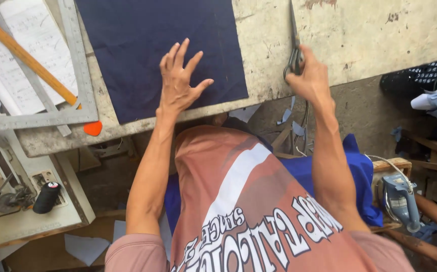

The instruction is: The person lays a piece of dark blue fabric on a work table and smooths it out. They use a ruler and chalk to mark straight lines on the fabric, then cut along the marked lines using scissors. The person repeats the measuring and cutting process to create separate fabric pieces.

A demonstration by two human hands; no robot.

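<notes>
worn worktable (pixel 359 45), possibly concrete floor (pixel 364 116)

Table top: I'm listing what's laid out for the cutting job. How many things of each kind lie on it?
Navy cloth: 1
Scissors, held by the right hand: 1
Metal square: 1
Wooden stick: 1
Sheets of paper with writing: 1
Orange chalk piece: 1
Total: 6
The left hand rests on the cloth.

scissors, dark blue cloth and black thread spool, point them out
scissors (pixel 293 35), head view, on the blades above the right hand
dark blue cloth (pixel 143 45), head view, on its flat middle
black thread spool (pixel 46 197), head view, on its side
</notes>
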